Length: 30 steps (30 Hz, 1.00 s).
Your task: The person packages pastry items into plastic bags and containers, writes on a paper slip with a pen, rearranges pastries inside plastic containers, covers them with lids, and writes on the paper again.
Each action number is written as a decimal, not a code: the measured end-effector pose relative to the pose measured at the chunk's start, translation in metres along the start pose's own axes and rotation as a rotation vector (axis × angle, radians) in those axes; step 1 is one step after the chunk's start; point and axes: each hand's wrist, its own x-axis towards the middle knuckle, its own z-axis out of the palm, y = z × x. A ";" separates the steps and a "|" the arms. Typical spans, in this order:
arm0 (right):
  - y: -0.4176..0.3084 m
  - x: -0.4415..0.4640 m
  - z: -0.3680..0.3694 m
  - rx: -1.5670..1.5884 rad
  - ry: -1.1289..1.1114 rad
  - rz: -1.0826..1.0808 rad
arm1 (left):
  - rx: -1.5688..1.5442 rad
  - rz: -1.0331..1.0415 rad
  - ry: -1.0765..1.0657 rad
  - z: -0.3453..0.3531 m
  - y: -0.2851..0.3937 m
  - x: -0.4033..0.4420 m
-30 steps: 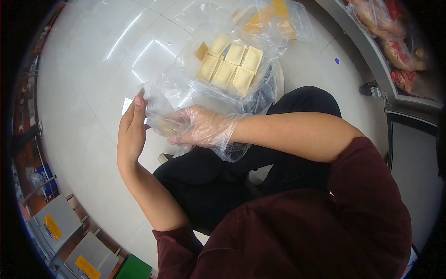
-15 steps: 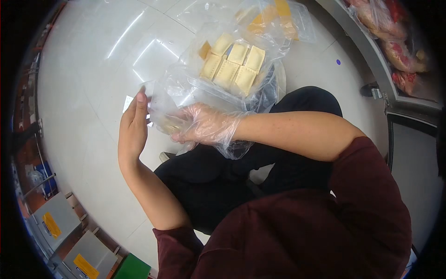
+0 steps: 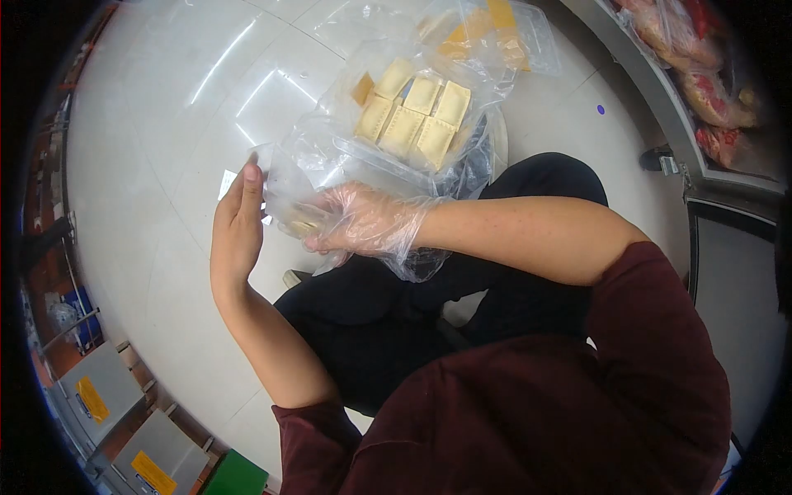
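My left hand (image 3: 237, 224), bare, is raised at the left with its fingers together. Its fingertips and thumb are at the edge of a clear plastic bag (image 3: 285, 177) and appear to pinch it. My right hand (image 3: 355, 219) wears a thin clear plastic glove and reaches into the bag's mouth. Its fingers are closed round a yellowish dough piece (image 3: 304, 226), partly blurred by the film. Beyond the hands, several pale yellow square dough pieces (image 3: 403, 128) with crimped edges lie in two rows on clear plastic, over a clear tray (image 3: 371, 157).
Clear packaging with orange-yellow panels (image 3: 487, 37) lies behind the dough pieces. At the upper right, an open freezer compartment (image 3: 660, 107) holds bagged meat (image 3: 714, 95). Grey bins (image 3: 103, 388) with orange labels and a green box (image 3: 235, 474) stand lower left. Pale tile floor (image 3: 157, 165) surrounds my crossed legs.
Almost nothing differs. The plastic film and the yellowish piece at my right fingertips have shifted very slightly, while both hands keep their places.
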 end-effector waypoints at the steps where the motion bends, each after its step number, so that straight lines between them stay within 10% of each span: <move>1: -0.001 0.000 0.000 -0.006 -0.003 0.002 | -0.003 0.005 0.003 0.000 0.000 0.000; 20: -0.011 -0.001 0.003 0.146 0.090 0.191 | 0.011 -0.010 0.055 0.001 -0.010 0.006; 30: -0.056 -0.003 -0.030 0.078 0.169 -0.080 | -0.052 -0.019 0.229 -0.018 -0.006 0.006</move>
